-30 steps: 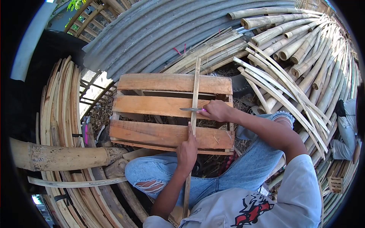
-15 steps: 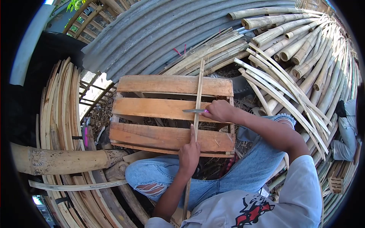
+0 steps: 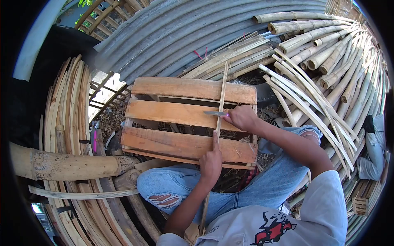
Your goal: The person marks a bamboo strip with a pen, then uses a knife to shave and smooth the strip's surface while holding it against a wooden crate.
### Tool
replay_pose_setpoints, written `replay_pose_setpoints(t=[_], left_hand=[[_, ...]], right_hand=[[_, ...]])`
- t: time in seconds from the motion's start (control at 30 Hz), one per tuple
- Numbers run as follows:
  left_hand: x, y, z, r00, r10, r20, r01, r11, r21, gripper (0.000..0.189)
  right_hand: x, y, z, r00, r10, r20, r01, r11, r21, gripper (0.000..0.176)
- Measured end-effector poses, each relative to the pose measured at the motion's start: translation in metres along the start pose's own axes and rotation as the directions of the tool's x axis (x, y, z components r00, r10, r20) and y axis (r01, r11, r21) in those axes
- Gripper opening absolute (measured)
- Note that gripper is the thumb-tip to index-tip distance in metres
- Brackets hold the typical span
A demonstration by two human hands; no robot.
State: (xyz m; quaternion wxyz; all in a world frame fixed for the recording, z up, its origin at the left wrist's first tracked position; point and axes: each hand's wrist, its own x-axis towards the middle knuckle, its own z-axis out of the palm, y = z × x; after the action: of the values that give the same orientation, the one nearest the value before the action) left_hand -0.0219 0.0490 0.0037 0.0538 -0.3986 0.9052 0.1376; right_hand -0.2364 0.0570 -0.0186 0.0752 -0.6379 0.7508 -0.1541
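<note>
In the head view, an orange-brown slatted wooden crate (image 3: 172, 113) sits near the centre, and a long, slim, pale wooden strip (image 3: 223, 88) lies across its boards, running from just past 12 o'clock down towards 6 o'clock over the person's faded blue jeans (image 3: 262, 186). The right hand (image 3: 243, 118), reaching in from 4 o'clock, has its fingers closed around the pink handle of a small knife (image 3: 213, 113), whose grey blade crosses the strip and points to 9 o'clock. The left hand (image 3: 210, 165) lies on the strip nearer the body, its index finger stretched towards 12 o'clock and the others curled; whether these clamp the strip cannot be told. Over the last second, the strip and both hands have shifted slightly towards 3 o'clock across the crate, while the blade's place along the strip has altered little, so the knife appears to be working much the same stretch, with the crate underneath as support. Round bamboo poles (image 3: 305, 41) are piled at 1 to 2 o'clock, and a thick bamboo pole (image 3: 74, 165) lies at 8 o'clock over upright pale slats (image 3: 61, 110).
</note>
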Motion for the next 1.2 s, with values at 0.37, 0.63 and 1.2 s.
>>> replay_pose_setpoints(t=[0.37,0.63,1.2], left_hand=[[-0.004,-0.006,0.001,0.991,0.101,-0.082,-0.091,0.989,0.114,0.078],[-0.009,-0.004,0.003,0.987,0.117,-0.113,-0.092,0.975,0.204,0.081],[-0.011,0.000,0.008,0.982,0.147,-0.116,-0.108,0.952,0.286,0.083]], right_hand=[[-0.007,0.029,-0.012,0.961,-0.020,0.276,-0.013,0.993,0.119,0.034],[-0.029,-0.013,0.005,0.970,-0.107,0.220,0.072,0.985,0.158,0.026],[0.005,0.058,0.002,0.976,0.218,0.023,-0.218,0.976,-0.015,0.035]])
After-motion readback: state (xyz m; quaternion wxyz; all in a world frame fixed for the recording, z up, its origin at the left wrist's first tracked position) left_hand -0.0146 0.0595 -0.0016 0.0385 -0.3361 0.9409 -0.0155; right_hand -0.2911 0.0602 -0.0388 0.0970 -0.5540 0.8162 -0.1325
